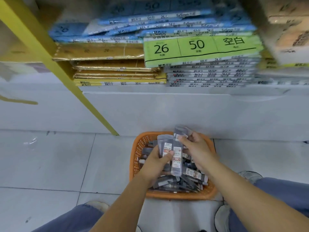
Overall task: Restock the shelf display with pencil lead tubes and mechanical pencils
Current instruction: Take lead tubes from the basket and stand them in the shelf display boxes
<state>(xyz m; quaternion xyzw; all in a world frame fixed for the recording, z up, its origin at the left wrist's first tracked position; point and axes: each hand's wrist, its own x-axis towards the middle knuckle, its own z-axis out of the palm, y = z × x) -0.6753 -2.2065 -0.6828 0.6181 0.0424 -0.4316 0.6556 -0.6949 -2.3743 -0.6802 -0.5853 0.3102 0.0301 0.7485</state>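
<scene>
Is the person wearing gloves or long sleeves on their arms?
No gloves: the left hand and right hand are bare. Both forearms are bare too, with no sleeve in view, and no watch, ring or bracelet shows. Lower down, blue-grey trousers cover the knees.

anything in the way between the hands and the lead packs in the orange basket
Nothing visible. The left hand and right hand already hold lead packs above the open orange basket, with more loose below. The display they go on is not in view, so that path cannot be judged.
</scene>
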